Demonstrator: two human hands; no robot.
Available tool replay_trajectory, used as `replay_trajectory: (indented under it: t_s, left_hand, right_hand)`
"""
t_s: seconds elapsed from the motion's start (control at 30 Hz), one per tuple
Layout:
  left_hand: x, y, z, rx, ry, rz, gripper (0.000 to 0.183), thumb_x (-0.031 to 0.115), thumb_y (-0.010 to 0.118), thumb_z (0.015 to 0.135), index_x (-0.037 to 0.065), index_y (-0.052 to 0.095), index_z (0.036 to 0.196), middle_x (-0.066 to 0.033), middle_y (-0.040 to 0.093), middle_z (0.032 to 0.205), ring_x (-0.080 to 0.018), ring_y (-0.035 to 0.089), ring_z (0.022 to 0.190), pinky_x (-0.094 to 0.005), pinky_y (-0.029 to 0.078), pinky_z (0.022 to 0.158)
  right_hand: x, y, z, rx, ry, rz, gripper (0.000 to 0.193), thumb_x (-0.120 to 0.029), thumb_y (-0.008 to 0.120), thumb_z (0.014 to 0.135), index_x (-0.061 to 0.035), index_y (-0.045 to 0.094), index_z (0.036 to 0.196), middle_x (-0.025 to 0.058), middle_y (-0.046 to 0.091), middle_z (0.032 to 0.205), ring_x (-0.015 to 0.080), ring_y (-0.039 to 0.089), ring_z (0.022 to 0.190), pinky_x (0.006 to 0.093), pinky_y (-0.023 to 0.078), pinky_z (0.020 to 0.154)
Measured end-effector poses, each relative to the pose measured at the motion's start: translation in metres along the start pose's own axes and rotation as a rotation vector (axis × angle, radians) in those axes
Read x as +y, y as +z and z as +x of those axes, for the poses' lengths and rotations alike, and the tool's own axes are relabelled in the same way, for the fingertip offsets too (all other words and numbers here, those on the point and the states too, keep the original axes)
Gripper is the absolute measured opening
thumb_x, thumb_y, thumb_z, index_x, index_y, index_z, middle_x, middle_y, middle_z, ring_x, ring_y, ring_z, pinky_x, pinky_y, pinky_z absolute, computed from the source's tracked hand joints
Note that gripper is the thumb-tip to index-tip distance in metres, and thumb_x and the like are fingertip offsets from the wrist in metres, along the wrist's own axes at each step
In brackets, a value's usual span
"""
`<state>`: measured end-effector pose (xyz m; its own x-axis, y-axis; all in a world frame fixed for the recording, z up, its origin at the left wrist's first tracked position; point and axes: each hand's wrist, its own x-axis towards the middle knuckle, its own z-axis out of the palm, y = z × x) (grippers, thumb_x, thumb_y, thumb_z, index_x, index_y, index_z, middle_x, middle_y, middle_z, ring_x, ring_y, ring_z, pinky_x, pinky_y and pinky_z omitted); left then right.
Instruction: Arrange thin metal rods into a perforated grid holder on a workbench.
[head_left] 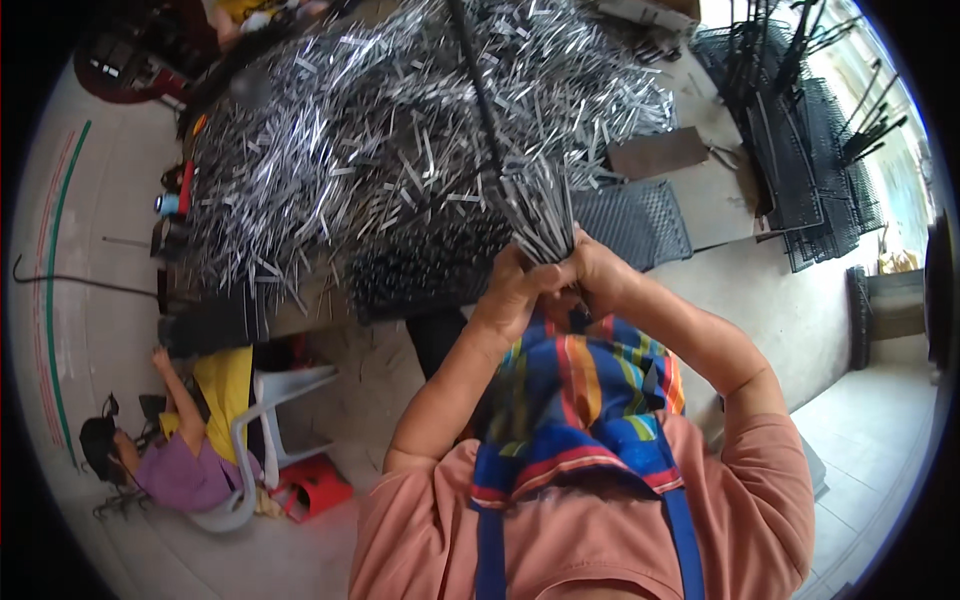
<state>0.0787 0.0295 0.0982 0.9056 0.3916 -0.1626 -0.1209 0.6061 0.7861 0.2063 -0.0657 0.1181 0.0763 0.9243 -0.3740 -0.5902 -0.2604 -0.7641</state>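
Both of my hands grip one bundle of thin grey metal strips [540,215] in front of my striped apron. My left hand [512,288] is closed around its lower left side, thumb across the front. My right hand [597,272] wraps the right side, its fingers pressed against the left hand. The strips stand up and fan out slightly at the top. Just beyond them, a large loose pile of shiny metal strips [330,150] covers the table. A black mesh tray [640,215] lies at the table's near edge, and dark pieces [430,260] fill its left part.
A thin black rod [475,80] crosses the view above the pile. To the right are a brown plate [657,153], pliers [722,157] and stacked black mesh racks [800,150]. At left, a person in purple [185,470] sits on a plastic chair [245,450] beside a red bag [315,488].
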Motion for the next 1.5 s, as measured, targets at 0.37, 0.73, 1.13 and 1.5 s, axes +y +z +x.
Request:
replay_trajectory:
  t_s: [0.37, 0.73, 1.13, 1.5]
  left_hand:
    - [-0.007, -0.063, -0.076, 0.147, 0.067, -0.271, 0.081, 0.01, 0.085, 0.065, -0.002, 0.045, 0.136, -0.0192, 0.063, 0.119, -0.0268, 0.062, 0.11, -0.039, 0.053, 0.096]
    - [0.149, -0.142, -0.046, 0.661, 0.409, -0.164, 0.018, 0.009, 0.06, 0.088, 0.0, 0.06, 0.103, -0.0157, 0.068, 0.098, -0.0232, 0.067, 0.082, -0.0315, 0.055, 0.066]
    - [0.125, -0.188, 0.027, 0.852, 0.433, -0.401, 0.024, -0.003, 0.058, 0.086, 0.002, 0.061, 0.109, -0.0116, 0.067, 0.096, -0.022, 0.065, 0.088, -0.0354, 0.053, 0.083]
    - [0.06, -0.116, -0.048, 0.366, 0.073, -0.09, 0.023, -0.002, 0.063, 0.08, -0.003, 0.062, 0.103, -0.011, 0.065, 0.082, -0.0217, 0.065, 0.065, -0.033, 0.054, 0.058]
  right_hand:
    - [0.084, 0.046, 0.059, -0.37, 0.547, 0.113, 0.011, 0.002, 0.07, 0.076, 0.0002, 0.059, 0.079, 0.0113, 0.056, 0.058, 0.015, 0.047, 0.038, 0.0254, 0.032, 0.034]
    - [-0.011, 0.147, 0.2, -0.446, 0.372, -0.106, 0.031, -0.027, 0.063, 0.09, 0.0029, 0.061, 0.097, 0.0209, 0.067, 0.083, 0.0217, 0.067, 0.059, 0.0314, 0.056, 0.05]
    - [0.035, 0.172, 0.286, 0.311, -0.068, 0.414, 0.045, -0.051, 0.057, 0.093, -0.0076, 0.065, 0.088, 0.0067, 0.064, 0.087, 0.0201, 0.059, 0.083, 0.0364, 0.048, 0.08]
    - [0.007, 0.111, 0.184, -0.189, -0.233, -0.135, 0.043, -0.037, 0.057, 0.094, 0.0006, 0.065, 0.114, 0.0106, 0.069, 0.092, 0.0145, 0.063, 0.086, 0.0328, 0.052, 0.08]
